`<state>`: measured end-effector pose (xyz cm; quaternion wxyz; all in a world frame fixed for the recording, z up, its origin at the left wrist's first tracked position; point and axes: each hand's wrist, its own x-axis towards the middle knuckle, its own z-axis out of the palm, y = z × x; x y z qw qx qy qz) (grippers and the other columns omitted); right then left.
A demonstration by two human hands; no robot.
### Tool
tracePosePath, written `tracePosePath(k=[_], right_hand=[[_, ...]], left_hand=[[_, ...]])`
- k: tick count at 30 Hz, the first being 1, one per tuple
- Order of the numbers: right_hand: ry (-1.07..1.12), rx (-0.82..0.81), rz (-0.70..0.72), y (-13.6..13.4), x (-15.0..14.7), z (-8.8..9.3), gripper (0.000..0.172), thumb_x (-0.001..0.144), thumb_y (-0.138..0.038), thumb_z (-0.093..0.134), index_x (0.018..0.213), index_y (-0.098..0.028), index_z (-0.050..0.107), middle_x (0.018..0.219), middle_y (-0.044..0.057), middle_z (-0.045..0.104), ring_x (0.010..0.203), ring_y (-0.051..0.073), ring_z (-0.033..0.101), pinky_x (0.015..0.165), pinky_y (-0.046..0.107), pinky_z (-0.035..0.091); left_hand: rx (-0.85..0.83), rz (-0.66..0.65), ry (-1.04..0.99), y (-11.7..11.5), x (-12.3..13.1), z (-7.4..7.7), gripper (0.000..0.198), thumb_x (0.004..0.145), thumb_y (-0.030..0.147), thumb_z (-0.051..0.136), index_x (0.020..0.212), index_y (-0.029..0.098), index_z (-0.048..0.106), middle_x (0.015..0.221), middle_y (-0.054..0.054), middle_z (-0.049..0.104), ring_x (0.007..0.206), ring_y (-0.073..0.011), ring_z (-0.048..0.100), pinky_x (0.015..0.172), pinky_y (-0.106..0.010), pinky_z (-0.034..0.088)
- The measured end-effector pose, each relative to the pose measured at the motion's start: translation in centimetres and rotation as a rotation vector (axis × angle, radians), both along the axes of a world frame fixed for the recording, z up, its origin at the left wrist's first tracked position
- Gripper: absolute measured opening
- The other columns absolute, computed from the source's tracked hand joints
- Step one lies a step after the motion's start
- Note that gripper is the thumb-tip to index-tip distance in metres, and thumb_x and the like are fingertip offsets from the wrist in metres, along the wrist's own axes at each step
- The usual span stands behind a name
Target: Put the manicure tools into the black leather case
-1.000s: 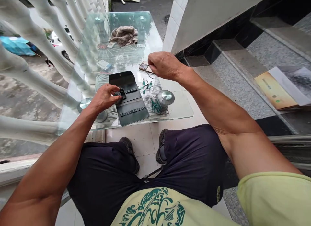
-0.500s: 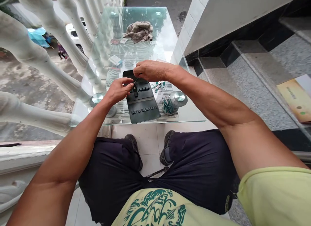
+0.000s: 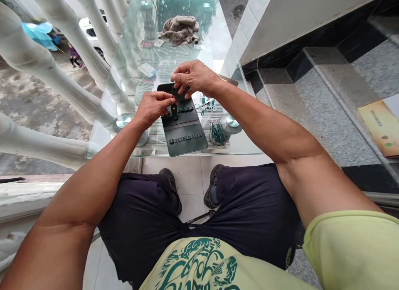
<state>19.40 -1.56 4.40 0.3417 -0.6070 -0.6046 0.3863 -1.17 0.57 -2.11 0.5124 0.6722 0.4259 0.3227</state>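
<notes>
An open black tool case with rows of elastic loops lies on the glass table. My left hand is closed in a pinch at the case's upper left, by a loop that holds a small dark tool. My right hand hovers over the case's top edge, fingers pinched on a thin dark tool that points down toward the loops. Several small green-handled tools lie loose right of the case.
A bundle of green tools rests beside a round metal table fitting. A crumpled cloth and small cards lie farther back. White balusters run along the left; stone steps rise on the right.
My right hand came from the phone at the table's right to the case's top, now pinching a thin tool. My left hand shifted up to meet it.
</notes>
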Motion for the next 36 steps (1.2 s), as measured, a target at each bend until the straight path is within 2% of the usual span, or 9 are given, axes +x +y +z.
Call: tracePosePath(k=[4, 9, 12, 15, 18, 23, 28, 32, 36], right_hand=[[-0.004, -0.019, -0.020, -0.3, -1.5, -0.1, 0.018, 0.104, -0.038, 0.080, 0.092, -0.025, 0.075, 0.084, 0.004, 0.079, 0.085, 0.022, 0.077, 0.064, 0.029, 0.063], [-0.070, 0.073, 0.020, 1.0, -2.0, -0.5, 0.020, 0.103, -0.022, 0.080, 0.083, -0.022, 0.074, 0.085, 0.002, 0.079, 0.077, 0.016, 0.071, 0.058, 0.025, 0.056], [-0.113, 0.082, 0.025, 1.6, -2.1, -1.2, 0.023, 0.103, -0.020, 0.079, 0.081, -0.020, 0.073, 0.081, 0.002, 0.077, 0.070, 0.014, 0.066, 0.054, 0.023, 0.051], [-0.136, 0.113, 0.013, 1.8, -2.6, -2.0, 0.024, 0.100, -0.022, 0.084, 0.081, -0.023, 0.069, 0.077, 0.000, 0.075, 0.065, 0.015, 0.065, 0.048, 0.022, 0.047], [-0.144, 0.115, 0.031, 1.8, -3.1, -3.0, 0.023, 0.097, -0.020, 0.085, 0.082, -0.023, 0.067, 0.074, -0.001, 0.073, 0.064, 0.016, 0.065, 0.046, 0.021, 0.047], [-0.144, 0.049, 0.069, 1.8, -3.5, -4.1, 0.017, 0.095, -0.020, 0.082, 0.082, -0.020, 0.070, 0.071, 0.000, 0.070, 0.063, 0.016, 0.067, 0.054, 0.022, 0.056], [-0.229, -0.010, 0.100, 1.5, -3.6, -4.6, 0.010, 0.094, -0.022, 0.080, 0.085, -0.017, 0.077, 0.077, 0.002, 0.076, 0.061, 0.016, 0.068, 0.060, 0.026, 0.062], [-0.310, -0.005, 0.126, 0.6, -3.6, -4.5, 0.019, 0.100, -0.032, 0.076, 0.090, -0.018, 0.081, 0.080, 0.003, 0.077, 0.073, 0.020, 0.075, 0.072, 0.028, 0.064], [-0.380, 0.036, 0.142, -0.5, -3.6, -4.1, 0.032, 0.107, -0.043, 0.072, 0.088, -0.018, 0.080, 0.086, 0.006, 0.079, 0.094, 0.026, 0.078, 0.089, 0.033, 0.062]], left_hand=[[-0.005, -0.035, 0.008, -0.3, 0.3, 0.1, 0.011, 0.096, 0.027, 0.087, 0.096, 0.017, 0.081, 0.095, -0.008, 0.082, 0.070, -0.0150, 0.069, 0.061, -0.027, 0.050], [-0.046, 0.040, 0.072, -0.7, -1.0, 0.0, 0.020, 0.099, 0.033, 0.088, 0.096, 0.021, 0.073, 0.096, -0.006, 0.077, 0.077, -0.0186, 0.074, 0.064, -0.031, 0.055], [-0.019, 0.003, 0.251, -1.1, -2.3, -0.2, 0.028, 0.088, 0.030, 0.095, 0.100, 0.021, 0.071, 0.094, -0.005, 0.074, 0.087, -0.0233, 0.075, 0.073, -0.035, 0.058], [0.079, -0.084, 0.426, -1.5, -2.9, -0.4, 0.048, 0.075, 0.027, 0.103, 0.110, 0.021, 0.071, 0.100, -0.006, 0.071, 0.099, -0.0288, 0.074, 0.082, -0.039, 0.057], [0.181, -0.166, 0.498, -1.7, -3.0, -0.6, 0.057, 0.070, 0.027, 0.103, 0.115, 0.021, 0.068, 0.107, -0.007, 0.068, 0.105, -0.0312, 0.072, 0.085, -0.040, 0.056], [0.226, -0.204, 0.453, -1.4, -2.9, -1.1, 0.060, 0.069, 0.026, 0.100, 0.116, 0.023, 0.063, 0.105, -0.004, 0.065, 0.102, -0.0277, 0.069, 0.083, -0.038, 0.056], [0.173, -0.212, 0.468, -1.2, -2.7, -1.1, 0.053, 0.066, 0.025, 0.101, 0.096, 0.025, 0.058, 0.085, 0.001, 0.058, 0.082, -0.0216, 0.061, 0.070, -0.035, 0.047], [0.159, -0.212, 0.455, -1.3, -2.6, -0.8, 0.050, 0.067, 0.023, 0.100, 0.084, 0.026, 0.053, 0.075, 0.003, 0.051, 0.071, -0.0178, 0.052, 0.065, -0.034, 0.038], [0.153, -0.191, 0.454, -1.5, -2.5, -0.8, 0.050, 0.066, 0.021, 0.100, 0.082, 0.026, 0.053, 0.072, 0.004, 0.048, 0.071, -0.0189, 0.053, 0.066, -0.033, 0.037]])
